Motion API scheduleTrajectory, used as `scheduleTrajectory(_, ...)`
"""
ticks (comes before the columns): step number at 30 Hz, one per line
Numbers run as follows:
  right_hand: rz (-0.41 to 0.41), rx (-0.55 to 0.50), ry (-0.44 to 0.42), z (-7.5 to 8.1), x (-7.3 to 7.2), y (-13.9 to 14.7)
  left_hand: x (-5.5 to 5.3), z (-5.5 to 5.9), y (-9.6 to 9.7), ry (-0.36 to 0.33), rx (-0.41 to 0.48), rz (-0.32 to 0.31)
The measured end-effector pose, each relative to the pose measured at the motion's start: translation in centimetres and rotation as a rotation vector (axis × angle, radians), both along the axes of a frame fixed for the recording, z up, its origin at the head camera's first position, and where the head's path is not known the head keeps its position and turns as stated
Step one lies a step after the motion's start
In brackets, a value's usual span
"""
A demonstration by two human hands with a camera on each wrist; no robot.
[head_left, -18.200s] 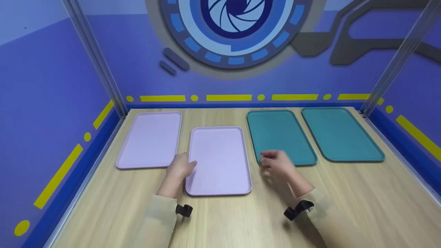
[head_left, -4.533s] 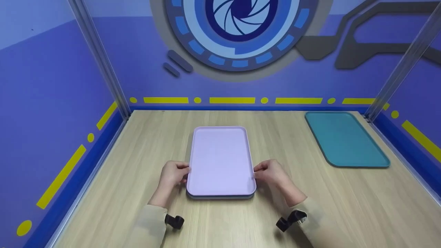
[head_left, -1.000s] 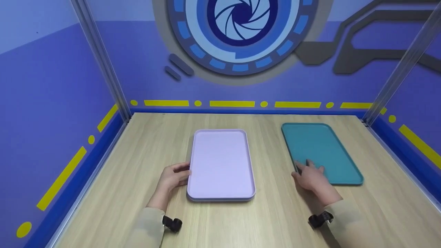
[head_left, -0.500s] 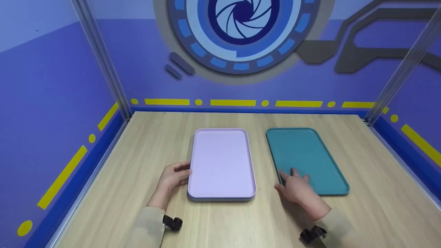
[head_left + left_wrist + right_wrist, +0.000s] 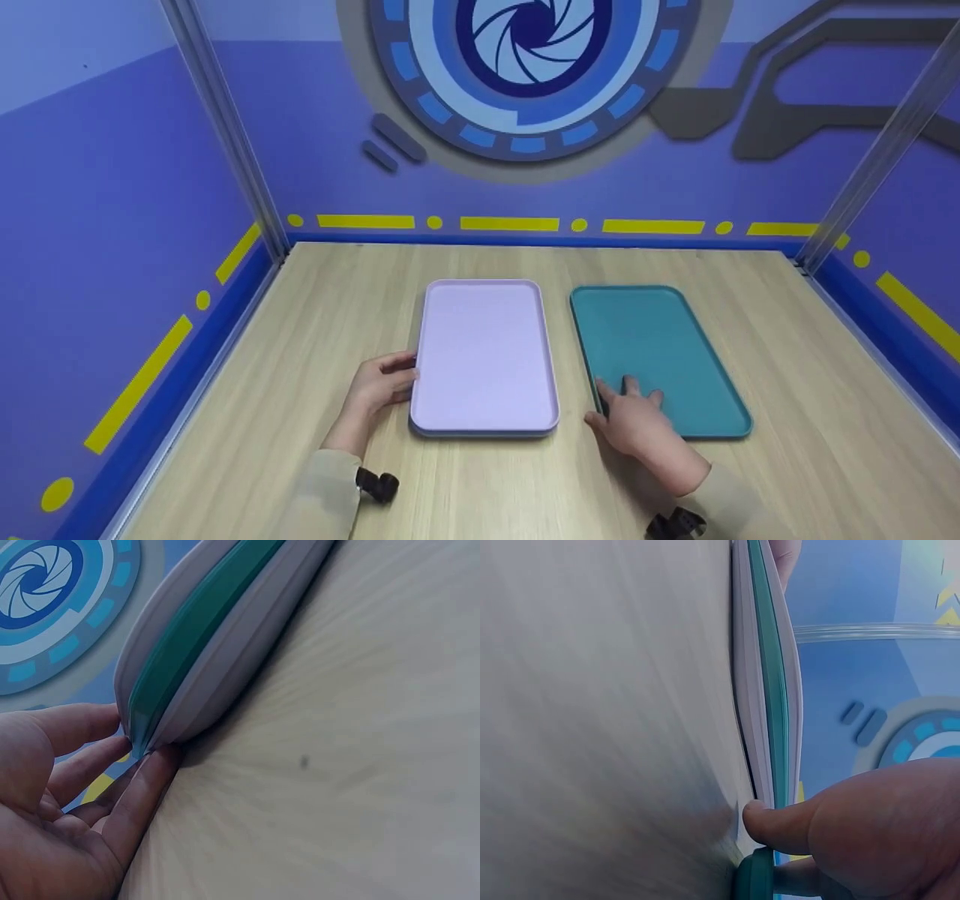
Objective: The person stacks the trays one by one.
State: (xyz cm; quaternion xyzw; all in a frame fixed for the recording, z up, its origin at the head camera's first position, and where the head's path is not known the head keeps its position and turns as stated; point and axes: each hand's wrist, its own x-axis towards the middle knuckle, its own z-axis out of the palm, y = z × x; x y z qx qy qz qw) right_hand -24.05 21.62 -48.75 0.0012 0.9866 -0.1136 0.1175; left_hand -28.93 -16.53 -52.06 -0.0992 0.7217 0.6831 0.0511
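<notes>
In the head view a lavender tray (image 5: 484,352) tops a neat stack at the middle of the table. Side on, the left wrist view shows a green tray (image 5: 196,630) sandwiched between two lavender ones. My left hand (image 5: 379,386) touches the stack's left side with fingers extended, its fingertips along the rims. Flat on the table right of the stack lies another green tray (image 5: 652,345), slightly askew, a narrow gap between them. My right hand (image 5: 641,427) rests fingers spread on that tray's near left part, with the thumb (image 5: 776,829) just off its left edge.
The pale wooden table (image 5: 315,300) is closed in by a printed blue back wall (image 5: 315,135) and side walls. Metal posts (image 5: 229,135) stand at the far corners. A dark camera band (image 5: 375,484) sits on each wrist.
Four separate trays lay out earlier; three are now stacked. Over the last second my right hand has slid the remaining green tray left and nearer. My left hand has stayed at the stack.
</notes>
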Motion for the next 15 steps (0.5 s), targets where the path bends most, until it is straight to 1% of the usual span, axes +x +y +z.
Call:
scheduleTrajectory(6,-0.004,0.012,-0.004,0.0,0.21,0.04,0.09,0.09,0.03,0.013,-0.007,-0.015)
scheduleTrajectory(10,0.005,0.022,0.008,0.04,0.16,0.12,0.01,0.08,0.12,0.009,-0.009,-0.007)
scheduleTrajectory(15,0.002,0.006,-0.012,0.17,0.03,0.42,0.07,0.16,0.17,-0.007,-0.037,0.004)
